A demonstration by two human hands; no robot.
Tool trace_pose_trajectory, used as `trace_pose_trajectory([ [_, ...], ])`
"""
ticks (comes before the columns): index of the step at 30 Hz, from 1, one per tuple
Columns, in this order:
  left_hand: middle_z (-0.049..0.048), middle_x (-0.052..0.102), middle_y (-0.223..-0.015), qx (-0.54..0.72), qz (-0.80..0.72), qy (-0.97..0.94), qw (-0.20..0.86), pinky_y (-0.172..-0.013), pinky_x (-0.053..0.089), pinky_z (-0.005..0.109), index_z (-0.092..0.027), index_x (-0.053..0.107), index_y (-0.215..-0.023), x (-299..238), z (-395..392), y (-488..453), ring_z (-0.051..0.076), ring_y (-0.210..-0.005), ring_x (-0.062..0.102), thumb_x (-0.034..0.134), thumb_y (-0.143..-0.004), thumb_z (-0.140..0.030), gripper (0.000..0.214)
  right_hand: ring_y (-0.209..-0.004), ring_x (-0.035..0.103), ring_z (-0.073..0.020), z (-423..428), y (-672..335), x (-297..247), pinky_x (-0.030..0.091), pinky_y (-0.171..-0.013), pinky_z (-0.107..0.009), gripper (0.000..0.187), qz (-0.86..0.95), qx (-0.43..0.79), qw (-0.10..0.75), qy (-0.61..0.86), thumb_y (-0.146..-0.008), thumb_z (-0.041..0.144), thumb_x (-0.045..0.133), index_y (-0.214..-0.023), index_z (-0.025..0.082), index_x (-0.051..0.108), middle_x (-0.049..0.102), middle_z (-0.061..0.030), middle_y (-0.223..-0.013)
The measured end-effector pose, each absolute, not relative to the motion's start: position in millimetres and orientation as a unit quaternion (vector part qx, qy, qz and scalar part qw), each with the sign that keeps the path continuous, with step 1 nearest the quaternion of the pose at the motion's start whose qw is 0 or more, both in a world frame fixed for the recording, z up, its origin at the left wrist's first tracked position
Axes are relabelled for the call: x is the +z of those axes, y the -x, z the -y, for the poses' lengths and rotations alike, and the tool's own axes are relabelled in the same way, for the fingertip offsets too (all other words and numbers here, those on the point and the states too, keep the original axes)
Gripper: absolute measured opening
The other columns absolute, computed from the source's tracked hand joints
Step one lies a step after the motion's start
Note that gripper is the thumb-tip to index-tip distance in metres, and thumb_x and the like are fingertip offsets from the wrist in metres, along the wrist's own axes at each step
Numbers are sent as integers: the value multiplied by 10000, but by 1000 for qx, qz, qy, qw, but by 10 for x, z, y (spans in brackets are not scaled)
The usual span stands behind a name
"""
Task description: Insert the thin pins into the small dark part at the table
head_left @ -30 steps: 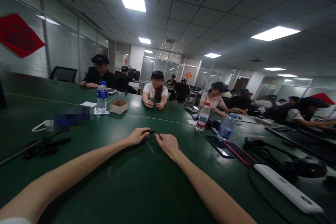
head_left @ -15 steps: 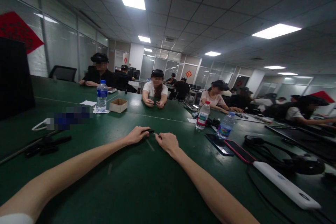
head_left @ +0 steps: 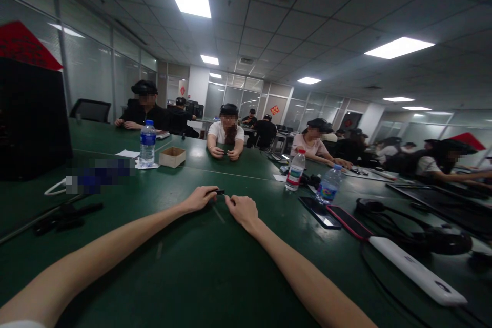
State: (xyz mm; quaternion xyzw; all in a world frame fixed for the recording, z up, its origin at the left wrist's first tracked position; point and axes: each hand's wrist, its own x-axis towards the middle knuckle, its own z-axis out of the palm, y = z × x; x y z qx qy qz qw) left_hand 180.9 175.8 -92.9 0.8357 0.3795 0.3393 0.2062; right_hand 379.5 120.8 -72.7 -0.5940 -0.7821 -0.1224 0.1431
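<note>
My left hand [head_left: 201, 199] is closed with a small black object [head_left: 220, 192] between thumb and fingers. The object's black end sticks out to the right, toward my other hand; its kind is too small to tell. Just beside it, my right hand [head_left: 243, 211] is closed, thumb and forefinger pinched at the tip. A thin pale bit shows in the narrow gap between the hands, but what the right fingers grip is hidden. Both forearms reach forward over the dark green table [head_left: 200, 277].
Left stand a water bottle [head_left: 148, 146], a small open box [head_left: 172, 157] and a black case [head_left: 34, 118]. Right are two bottles, one red-capped [head_left: 295, 171], a phone [head_left: 320, 212], a white power bank [head_left: 417, 269] and a black headset [head_left: 430, 230]. A person [head_left: 226, 133] sits opposite.
The camera view has shifted slightly, so more of the black case at the left shows. Both hands keep nearly the same pose, the black object still in the left.
</note>
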Motion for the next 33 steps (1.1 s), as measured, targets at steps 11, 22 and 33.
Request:
trace_pose_trajectory([
  [11,31,679,-956,347,-380,-831,210,-800,435,241,-179,589,-1146,-944,-1780,-1784,175,-889,598,418,-854,-414,413,-705,637,-166,-1229,-3820,-724,430,-641,-252,663,779,-99,136,605,-912,587,145,-874,211,690,691,-83,-829],
  [22,24,687,-870,357,-382,-826,212,-773,427,234,-183,603,-1109,-955,-1787,-1816,165,-826,605,390,-867,-406,392,-777,640,-185,-1185,-3761,-708,429,-688,-263,627,764,-116,128,621,-916,573,174,-898,213,686,690,-93,-880],
  [33,24,682,-900,334,-366,-841,216,-769,422,230,-194,578,-1155,-937,-1751,-1817,161,-829,600,400,-862,-400,401,-763,633,-176,-1182,-3767,-708,422,-681,-261,650,777,-110,128,606,-906,598,159,-881,210,680,686,-87,-865],
])
